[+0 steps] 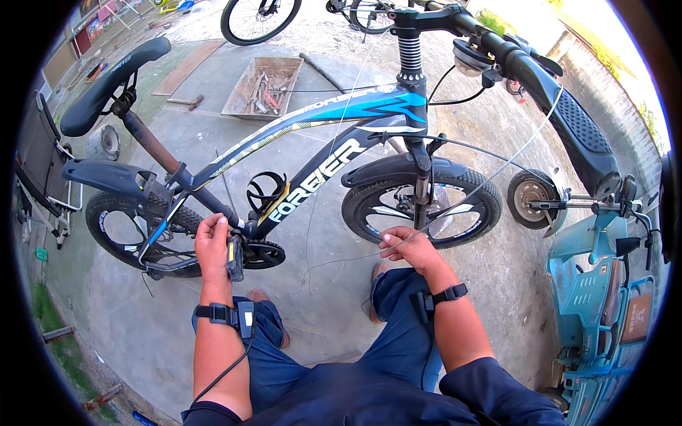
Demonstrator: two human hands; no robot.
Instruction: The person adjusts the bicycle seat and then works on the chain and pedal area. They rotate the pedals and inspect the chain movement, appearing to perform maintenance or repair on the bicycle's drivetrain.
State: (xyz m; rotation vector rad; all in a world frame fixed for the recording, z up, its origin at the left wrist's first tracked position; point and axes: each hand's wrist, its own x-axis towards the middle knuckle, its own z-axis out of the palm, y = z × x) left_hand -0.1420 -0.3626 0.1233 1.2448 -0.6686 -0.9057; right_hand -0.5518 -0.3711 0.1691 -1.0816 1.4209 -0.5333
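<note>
A black, blue and white bicycle point(312, 181) stands sideways before me, saddle to the left and handlebar to the right. My right hand point(410, 248) is closed in a pinch on a thin bare cable point(355, 260), in front of the front wheel point(465, 213). The cable loops loosely to the left above the ground. My left hand point(212, 245) has its fingers pressed together beside the lower frame, near the crank; what they hold, if anything, I cannot make out. A black pedal point(235, 259) with a yellow patch is right next to it.
A rusty tray point(288, 67) of tools lies beyond the bicycle, with a hammer point(186, 103) beside it. A folding chair point(46, 156) stands at left, a teal three-wheeler point(586, 305) at right. Another bicycle's wheel point(259, 18) is at the back.
</note>
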